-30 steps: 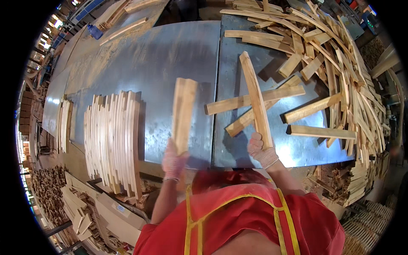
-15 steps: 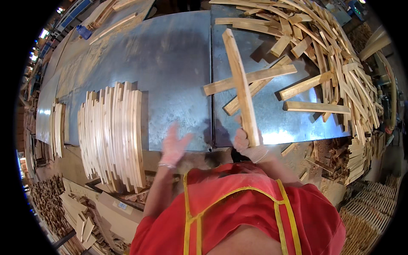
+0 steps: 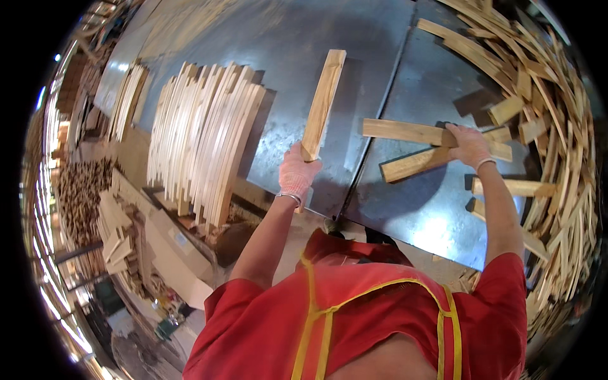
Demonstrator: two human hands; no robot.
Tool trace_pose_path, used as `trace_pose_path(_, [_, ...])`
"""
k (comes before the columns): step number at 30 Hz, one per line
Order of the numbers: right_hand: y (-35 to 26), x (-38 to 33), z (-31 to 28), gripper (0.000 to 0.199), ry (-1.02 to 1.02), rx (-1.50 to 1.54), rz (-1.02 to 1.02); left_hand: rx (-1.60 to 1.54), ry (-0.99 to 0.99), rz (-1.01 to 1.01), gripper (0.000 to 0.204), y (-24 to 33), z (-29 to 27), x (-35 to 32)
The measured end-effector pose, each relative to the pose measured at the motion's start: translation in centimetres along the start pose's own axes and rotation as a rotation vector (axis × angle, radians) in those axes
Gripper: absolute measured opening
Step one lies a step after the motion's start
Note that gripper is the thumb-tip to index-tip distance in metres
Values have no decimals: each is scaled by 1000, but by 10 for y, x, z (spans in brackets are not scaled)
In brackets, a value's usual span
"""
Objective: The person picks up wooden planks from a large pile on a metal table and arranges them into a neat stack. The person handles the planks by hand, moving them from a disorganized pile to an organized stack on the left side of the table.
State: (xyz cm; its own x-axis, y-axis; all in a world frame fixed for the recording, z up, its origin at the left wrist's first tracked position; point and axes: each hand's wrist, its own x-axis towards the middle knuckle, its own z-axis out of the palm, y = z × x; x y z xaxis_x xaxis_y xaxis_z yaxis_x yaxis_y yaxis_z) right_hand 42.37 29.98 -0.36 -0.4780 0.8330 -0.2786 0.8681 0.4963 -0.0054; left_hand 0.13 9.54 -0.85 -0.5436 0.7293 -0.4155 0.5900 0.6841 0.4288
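Observation:
My left hand (image 3: 299,170), in a pale glove, is closed around the near end of a wooden slat (image 3: 325,98) that points away from me over the metal table. To the right, my gloved right hand (image 3: 470,147) has its fingers over another wooden slat (image 3: 405,131), which lies crosswise on the table. A second slat (image 3: 415,164) lies at an angle beneath that hand, partly hidden. Left of my left hand, many slats stand side by side on edge in a row (image 3: 206,133), overhanging the table's near edge.
A large jumbled heap of slats (image 3: 563,171) covers the right side. A smaller bundle of slats (image 3: 128,101) sits at the far left. The metal table (image 3: 278,44) has a dark seam. Stacked wood (image 3: 85,196) and a cardboard piece (image 3: 174,250) are below on the left.
The slat has passed from my right hand to my left, which was open before. My right hand has moved right and forward onto another slat. The view has turned leftward.

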Motion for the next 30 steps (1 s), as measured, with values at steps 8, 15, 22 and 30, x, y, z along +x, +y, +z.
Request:
trace_pose_path(8, [-135, 62, 23, 77, -170, 1300, 103, -219, 232, 1, 87, -88, -48, -14])
trace_pose_path(15, [-406, 65, 39, 74, -184, 848, 128, -1471, 448, -432, 39, -139, -117, -3])
trace_pose_path(22, [-513, 140, 29, 76, -740, 1254, -183, -1989, 164, -337, 10, -266, -172, 72])
trace_pose_path(30, [-290, 63, 25, 74, -58, 640, -162, -1003, 416, 122, 29, -281, -206, 151])
